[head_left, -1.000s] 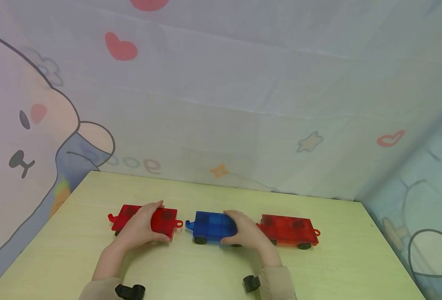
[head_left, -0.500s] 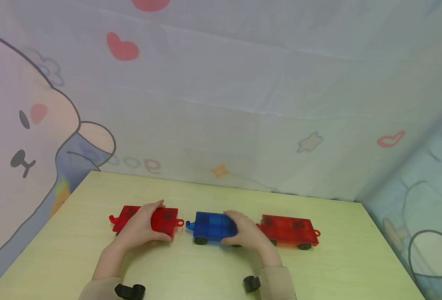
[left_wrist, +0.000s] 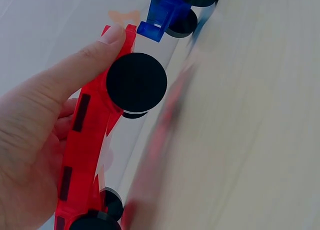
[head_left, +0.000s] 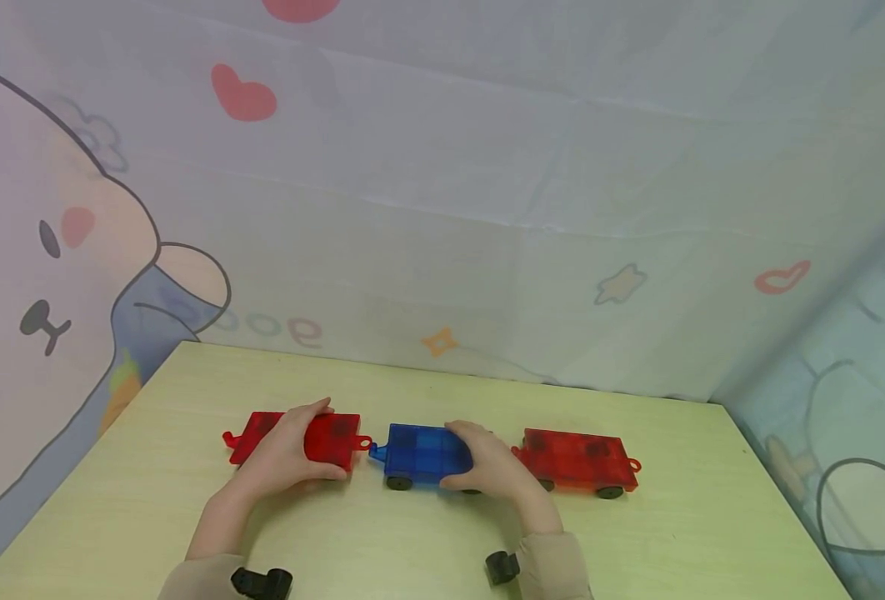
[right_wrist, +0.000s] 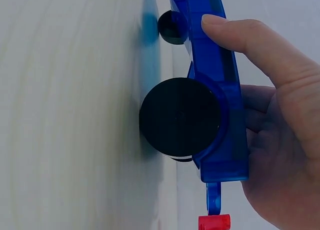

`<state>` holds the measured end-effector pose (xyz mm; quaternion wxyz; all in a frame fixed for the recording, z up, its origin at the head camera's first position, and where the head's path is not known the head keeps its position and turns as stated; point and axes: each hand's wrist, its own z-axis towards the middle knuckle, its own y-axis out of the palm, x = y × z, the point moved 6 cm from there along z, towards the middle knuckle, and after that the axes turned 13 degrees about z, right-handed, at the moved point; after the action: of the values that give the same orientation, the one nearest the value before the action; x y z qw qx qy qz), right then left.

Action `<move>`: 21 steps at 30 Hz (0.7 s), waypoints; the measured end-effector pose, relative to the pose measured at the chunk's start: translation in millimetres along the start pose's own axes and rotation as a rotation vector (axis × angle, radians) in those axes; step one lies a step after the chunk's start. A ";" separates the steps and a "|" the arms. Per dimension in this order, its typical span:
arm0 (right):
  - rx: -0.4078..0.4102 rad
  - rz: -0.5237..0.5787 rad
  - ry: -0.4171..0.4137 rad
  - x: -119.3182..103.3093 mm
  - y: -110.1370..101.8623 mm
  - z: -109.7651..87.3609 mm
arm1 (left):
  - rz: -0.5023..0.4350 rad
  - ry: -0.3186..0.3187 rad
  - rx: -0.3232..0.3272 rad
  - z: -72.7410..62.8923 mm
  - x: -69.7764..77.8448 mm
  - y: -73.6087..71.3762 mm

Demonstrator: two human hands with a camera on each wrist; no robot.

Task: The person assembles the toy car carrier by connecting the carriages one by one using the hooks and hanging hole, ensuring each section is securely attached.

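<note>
My left hand [head_left: 285, 454] grips a translucent red toy train car [head_left: 332, 439] from above, thumb on its near side. In the left wrist view its black wheels [left_wrist: 136, 82] stand above their reflection on the tabletop. Its ring [head_left: 365, 442] overlaps the hook [head_left: 377, 452] of a blue train car [head_left: 423, 454] in the head view. My right hand [head_left: 497, 467] holds that blue car across its right end, thumb on the near side. In the right wrist view, a red hook [right_wrist: 214, 222] meets the blue car's ring [right_wrist: 213, 197]. This hook belongs to a second red car [head_left: 581, 461].
The cars form a row across a pale wooden table [head_left: 382, 542]. Behind it hangs a printed cloth backdrop [head_left: 442, 208], which reaches the table's back edge. Each wrist wears a small black camera [head_left: 262, 583].
My left hand has raised the left red car slightly and moved it right, so its ring now overlaps the blue hook. The blue car has shifted slightly left; the right red car has barely moved.
</note>
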<state>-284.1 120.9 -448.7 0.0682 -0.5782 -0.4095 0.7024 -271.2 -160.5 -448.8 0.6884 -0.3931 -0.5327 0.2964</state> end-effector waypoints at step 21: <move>-0.015 -0.017 -0.013 -4.9 5.0 2.0 | 0.005 -0.001 -0.010 0.5 3.3 1.4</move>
<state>-282.4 113.8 -448.3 0.0674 -0.5707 -0.4201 0.7023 -270.8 -156.9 -448.4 0.6855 -0.3977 -0.5334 0.2957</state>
